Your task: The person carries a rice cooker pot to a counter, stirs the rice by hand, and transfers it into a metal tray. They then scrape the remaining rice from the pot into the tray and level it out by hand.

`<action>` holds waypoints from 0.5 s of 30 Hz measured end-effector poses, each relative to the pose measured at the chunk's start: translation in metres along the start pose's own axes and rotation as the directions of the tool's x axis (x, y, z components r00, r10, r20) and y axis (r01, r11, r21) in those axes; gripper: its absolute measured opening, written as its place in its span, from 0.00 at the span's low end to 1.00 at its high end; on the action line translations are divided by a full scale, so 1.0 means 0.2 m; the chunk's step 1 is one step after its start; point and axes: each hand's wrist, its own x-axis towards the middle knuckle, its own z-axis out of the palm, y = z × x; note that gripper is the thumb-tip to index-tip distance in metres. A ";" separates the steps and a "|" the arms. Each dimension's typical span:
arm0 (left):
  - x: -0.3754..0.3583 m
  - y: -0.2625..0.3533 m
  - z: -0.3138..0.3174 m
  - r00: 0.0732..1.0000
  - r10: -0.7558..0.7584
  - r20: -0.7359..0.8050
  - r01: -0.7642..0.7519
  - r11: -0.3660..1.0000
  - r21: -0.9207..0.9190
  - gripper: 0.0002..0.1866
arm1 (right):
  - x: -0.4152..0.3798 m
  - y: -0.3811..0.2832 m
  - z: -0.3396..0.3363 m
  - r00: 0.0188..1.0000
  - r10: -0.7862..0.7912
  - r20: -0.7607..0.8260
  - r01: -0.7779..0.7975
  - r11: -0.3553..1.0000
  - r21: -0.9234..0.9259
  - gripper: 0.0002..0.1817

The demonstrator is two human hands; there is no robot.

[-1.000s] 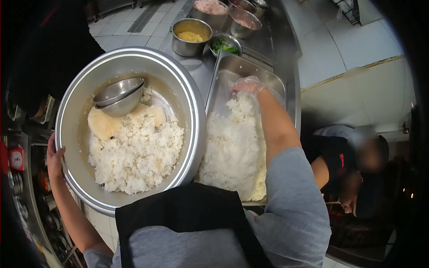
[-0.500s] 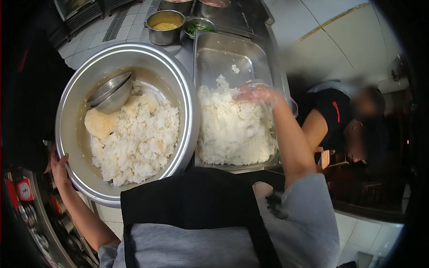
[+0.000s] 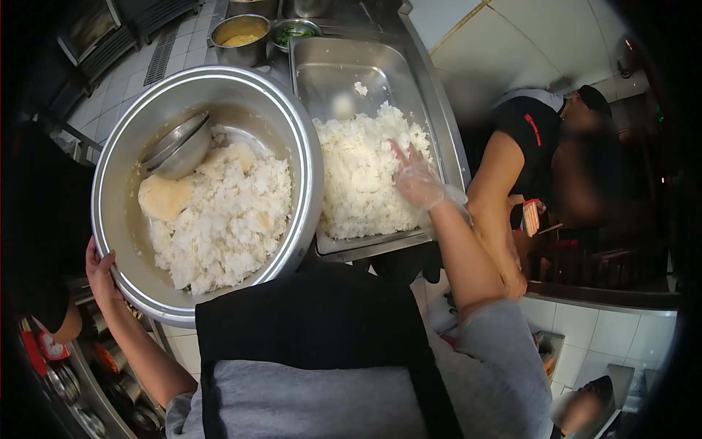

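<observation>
A large round metal pot (image 3: 175, 99) stands at the left, holding cooked white rice (image 3: 227, 212) with a paler brown crust. Two metal bowls (image 3: 189, 150), one inside the other, lean against its inner wall. My left hand (image 3: 102, 276) grips the pot's outer rim at the lower left, thumb on top. Beside the pot is a rectangular steel tray (image 3: 329, 62), its near part heaped with white rice (image 3: 355, 175). In a clear plastic glove, my right hand (image 3: 419, 183) rests on the rice's right side, its fingers apart and holding nothing visible.
Behind the pot stand a metal container of yellow food (image 3: 241, 36) and a bowl of chopped greens (image 3: 296, 33). A co-worker in a black sleeve (image 3: 530, 124) is close on the right, an arm near mine. A red scale (image 3: 53, 345) sits on the lower-left shelf.
My right hand has come from the far part of the rice toward me, its fingers now spread. Rice lies less evenly in the tray. My left hand stays on the rim; the view has shifted.
</observation>
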 end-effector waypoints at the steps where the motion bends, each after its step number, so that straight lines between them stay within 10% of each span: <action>1: 0.00 0.00 0.00 1.000 0.006 0.007 -0.006 1.000 -0.003 0.31 | 0.05 0.04 0.02 0.991 -0.095 0.099 0.106 0.988 -0.114 0.36; 4: 0.00 -0.02 -0.02 1.000 0.000 -0.004 0.000 1.000 0.027 0.31 | 0.06 0.01 -0.35 0.923 -0.100 0.370 0.141 0.986 -0.084 0.37; 6: 0.02 -0.01 -0.01 1.000 0.003 -0.014 -0.003 0.999 0.052 0.31 | 0.02 0.05 -0.47 0.961 0.118 0.251 -0.223 0.867 0.446 0.34; 7: 0.02 -0.01 0.00 1.000 0.006 -0.022 -0.005 0.998 0.056 0.31 | -0.04 0.04 -0.49 0.999 0.041 -0.035 -0.033 0.978 0.204 0.24; 12: 0.00 0.01 0.00 1.000 -0.001 -0.018 0.002 0.997 0.072 0.30 | -0.05 -0.36 -0.45 0.990 0.121 -0.068 -0.040 0.721 0.692 0.19; 15: -0.01 0.01 0.02 0.999 0.001 -0.040 0.003 0.996 0.091 0.30 | -0.10 -0.55 -0.39 0.996 0.092 -0.022 -0.054 0.742 0.668 0.16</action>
